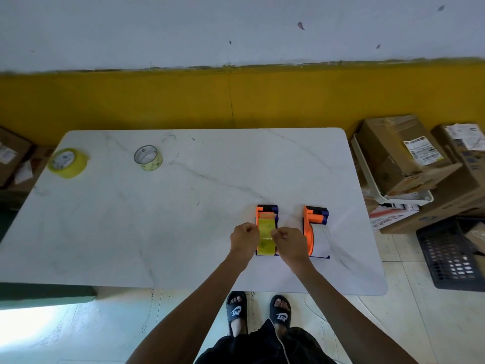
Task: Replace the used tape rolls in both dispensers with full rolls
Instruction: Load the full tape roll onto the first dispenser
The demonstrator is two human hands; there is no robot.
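Two orange and purple tape dispensers lie on the white marble table (157, 219). The left dispenser (267, 212) carries a yellow tape roll (266, 236). My left hand (244, 239) and my right hand (288, 241) pinch the roll's two sides, fingers closed on it. The right dispenser (315, 227) lies beside them, with a whitish roll (321, 241) showing in its cradle. A full yellow roll (68, 162) rests at the table's far left corner. A thin, nearly spent roll (148, 158) stands a little to its right.
Cardboard boxes (401, 151) and a white tray (380, 190) are stacked to the right of the table. A black crate (451, 253) sits on the floor at the right. More boxes (13, 158) lie at the left. A yellow wall band runs behind the table.
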